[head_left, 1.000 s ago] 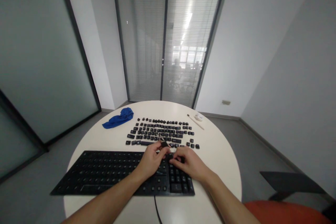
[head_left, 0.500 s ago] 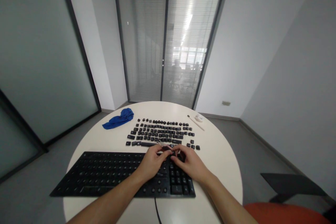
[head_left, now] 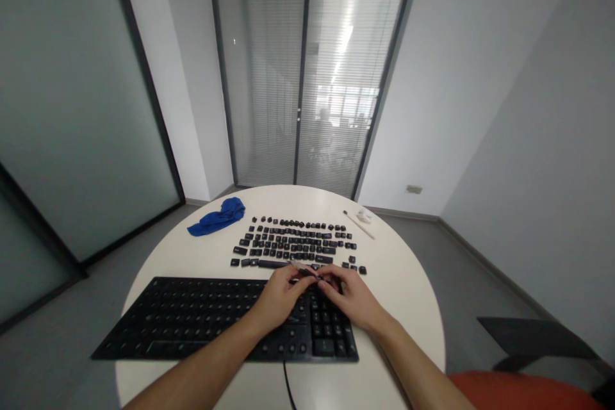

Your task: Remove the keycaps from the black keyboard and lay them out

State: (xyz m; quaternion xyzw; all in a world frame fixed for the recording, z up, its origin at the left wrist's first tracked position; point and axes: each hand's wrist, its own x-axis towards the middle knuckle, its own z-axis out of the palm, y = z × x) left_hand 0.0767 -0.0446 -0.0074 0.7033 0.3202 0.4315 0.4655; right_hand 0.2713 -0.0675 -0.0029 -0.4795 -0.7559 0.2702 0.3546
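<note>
Over the upper right part of a black keyboard (head_left: 202,314), my two hands meet at the fingertips. My left hand (head_left: 280,295) is closed in a pinch around a small dark piece that looks like a keycap (head_left: 312,274). A pale, thin scrap (head_left: 298,265) shows at its fingers; I cannot make out its kind. My right hand (head_left: 352,295) pinches at the same dark piece from the other side, its fingers partly hiding it. Most of the keyboard's left and middle shows bare switch posts, while the number pad (head_left: 331,327) carries keycaps.
Loose black keycaps (head_left: 293,246) lie in rows behind the keyboard. A blue cloth (head_left: 218,218) rests at the back left of the round white table (head_left: 408,333). A thin brush (head_left: 359,225) and white scraps (head_left: 364,216) lie back right. An orange chair (head_left: 519,391) stands at right.
My right fingers have drawn in closer together around the small dark piece, and my left thumb has shifted slightly right. The keyboard and loose keycaps have stayed put.
</note>
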